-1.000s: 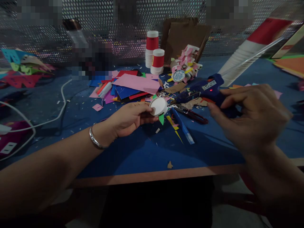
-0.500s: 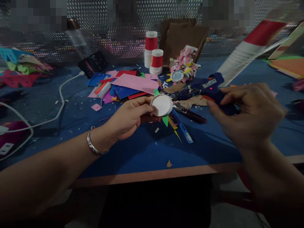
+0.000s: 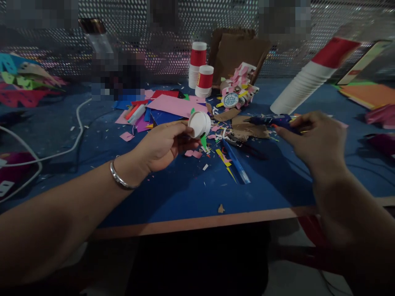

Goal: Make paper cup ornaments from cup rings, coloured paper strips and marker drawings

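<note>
Between the thumb and fingers of my left hand (image 3: 168,144) is a small white paper cup piece (image 3: 200,123), tilted so its round face shows. Green paper bits (image 3: 203,141) stick out from its edge. My right hand (image 3: 317,142) is closed on a dark blue glue gun (image 3: 274,120), which lies low over the table with its nozzle pointing left, above brown cardboard scraps (image 3: 249,129). The glue gun is apart from the cup piece. Below the hands lie a blue pen-like tube (image 3: 237,162) and dark-handled scissors or pliers (image 3: 251,149), partly in shadow.
Coloured paper sheets (image 3: 175,106) and markers (image 3: 135,114) lie behind my left hand. Upright red-and-white cups (image 3: 204,81), a leaning cup stack (image 3: 304,86) and a pink-and-white paper craft (image 3: 239,88) stand behind. A white cable (image 3: 79,123) crosses at left. Cardboard (image 3: 237,57) leans at the back.
The glue gun has moved down and away from the cup piece, its nozzle no longer near the edge. My left hand has shifted slightly left and turned the cup piece.
</note>
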The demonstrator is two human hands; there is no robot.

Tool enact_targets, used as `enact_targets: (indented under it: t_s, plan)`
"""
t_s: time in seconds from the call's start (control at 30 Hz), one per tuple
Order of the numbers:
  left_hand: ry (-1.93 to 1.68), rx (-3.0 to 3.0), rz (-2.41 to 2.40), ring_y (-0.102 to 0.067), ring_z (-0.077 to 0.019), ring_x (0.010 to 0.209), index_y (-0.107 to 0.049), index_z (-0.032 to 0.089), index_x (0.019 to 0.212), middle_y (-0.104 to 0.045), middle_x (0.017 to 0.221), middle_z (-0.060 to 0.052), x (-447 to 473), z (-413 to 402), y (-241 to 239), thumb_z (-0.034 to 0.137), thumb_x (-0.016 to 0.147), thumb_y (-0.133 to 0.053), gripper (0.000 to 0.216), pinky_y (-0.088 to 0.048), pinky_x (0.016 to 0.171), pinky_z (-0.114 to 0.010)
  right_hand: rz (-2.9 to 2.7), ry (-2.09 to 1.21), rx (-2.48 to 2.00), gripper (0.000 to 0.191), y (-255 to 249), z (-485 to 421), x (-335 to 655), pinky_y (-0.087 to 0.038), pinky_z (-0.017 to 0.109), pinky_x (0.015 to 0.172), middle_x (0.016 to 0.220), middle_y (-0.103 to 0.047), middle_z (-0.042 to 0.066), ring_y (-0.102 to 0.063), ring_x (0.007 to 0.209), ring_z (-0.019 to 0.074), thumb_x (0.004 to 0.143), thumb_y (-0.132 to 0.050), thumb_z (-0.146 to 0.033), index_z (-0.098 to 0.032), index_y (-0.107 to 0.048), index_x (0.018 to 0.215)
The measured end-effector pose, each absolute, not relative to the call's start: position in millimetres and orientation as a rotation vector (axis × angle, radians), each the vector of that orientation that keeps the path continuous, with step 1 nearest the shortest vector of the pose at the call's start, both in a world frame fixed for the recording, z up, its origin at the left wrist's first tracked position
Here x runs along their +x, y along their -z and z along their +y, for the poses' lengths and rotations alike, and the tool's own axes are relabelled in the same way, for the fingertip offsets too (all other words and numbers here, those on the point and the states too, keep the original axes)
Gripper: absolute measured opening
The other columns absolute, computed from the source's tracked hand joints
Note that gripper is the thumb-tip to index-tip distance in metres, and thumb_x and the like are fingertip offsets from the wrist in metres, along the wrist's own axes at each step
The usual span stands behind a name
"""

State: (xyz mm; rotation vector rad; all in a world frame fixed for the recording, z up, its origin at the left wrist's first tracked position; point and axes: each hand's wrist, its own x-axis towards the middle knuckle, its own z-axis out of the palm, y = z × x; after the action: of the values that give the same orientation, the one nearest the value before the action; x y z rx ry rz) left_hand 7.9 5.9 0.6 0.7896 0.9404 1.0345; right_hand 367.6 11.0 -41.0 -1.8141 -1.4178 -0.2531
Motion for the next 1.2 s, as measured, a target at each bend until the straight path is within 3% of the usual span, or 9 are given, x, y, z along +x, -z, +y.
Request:
enact_targets:
  t_s: [0.17, 0.3, 0.47, 0.6, 0.93, 1.2]
  plan:
    - [-1.092, 0.801, 0.987, -0.064, -0.0104, 0.059, -0.069, 0.013, 0.075, -0.067, 0.068, -0.002, 1.6, 9.0, -2.7, 0.006, 0.089, -0.059, 0.018, -0.052, 0.055, -0.020, -1.513, 0.221, -2.019, 0.035, 48.3, 21.4, 375.3, -0.041, 0.040, 0.071, 0.061, -0.057, -0.002, -0.053, 0.064, 0.0204, 0.058, -0.097, -0.028, -0.023, -0.065, 0.071]
    - [-1.140, 0.818, 0.986, -0.063, -0.0102, 0.058, -0.069, 0.015, 0.076, -0.067, 0.068, -0.002, -0.6, 13.5, -0.7, 0.008, 0.085, -0.060, 0.015, -0.049, 0.055, -0.020, -1.709, 0.555, -1.786, 0.025, 40.5, 8.9, 352.5, -0.045, 0.049, 0.093, 0.080, -0.065, 0.005, -0.059, 0.092, 0.0299, 0.074, -0.087, -0.038, -0.023, -0.070, 0.084]
    - [-1.183, 0.850, 0.955, -0.062, -0.0099, 0.060, -0.065, 0.017, 0.068, -0.065, 0.067, -0.001, -3.9, 18.3, 3.0, 0.011, 0.084, -0.060, 0.018, -0.051, 0.058, -0.020, -2.247, 0.021, -1.297, 0.017, 16.4, -14.2, 275.3, -0.050, 0.038, 0.078, 0.091, -0.075, 0.008, -0.066, 0.081, 0.0235, 0.097, -0.068, -0.036, -0.021, -0.075, 0.094]
    - [-1.225, 0.852, 0.971, -0.062, -0.0093, 0.060, -0.064, 0.018, 0.069, -0.064, 0.068, 0.000, -6.2, 18.0, 0.4, 0.010, 0.084, -0.063, 0.017, -0.050, 0.058, -0.019, -2.512, -0.063, -0.981, 0.018, 10.5, -14.4, 222.3, -0.053, 0.044, 0.091, 0.101, -0.078, 0.010, -0.069, 0.100, 0.0295, 0.103, -0.063, -0.033, -0.022, -0.077, 0.103]
    - [-1.253, 0.851, 0.974, -0.057, -0.0068, 0.057, -0.063, 0.016, 0.066, -0.062, 0.065, 0.001, -8.0, 20.8, -3.5, 0.008, 0.090, -0.057, 0.026, -0.049, 0.059, -0.019, -2.711, 0.101, -0.764, 0.030, 26.1, -4.5, 195.0, -0.055, 0.046, 0.087, 0.095, -0.072, 0.015, -0.063, 0.091, 0.0287, 0.107, -0.056, -0.028, -0.012, -0.081, 0.102]
    - [-1.249, 0.877, 0.963, -0.058, -0.0090, 0.062, -0.062, 0.017, 0.067, -0.063, 0.064, 0.000, -8.2, 22.8, -2.0, 0.007, 0.092, -0.055, 0.028, -0.049, 0.061, -0.021, -2.649, 0.080, -0.709, 0.037, 25.7, -7.1, 202.3, -0.053, 0.049, 0.089, 0.100, -0.075, 0.014, -0.063, 0.095, 0.0297, 0.110, -0.050, -0.029, -0.017, -0.083, 0.096]
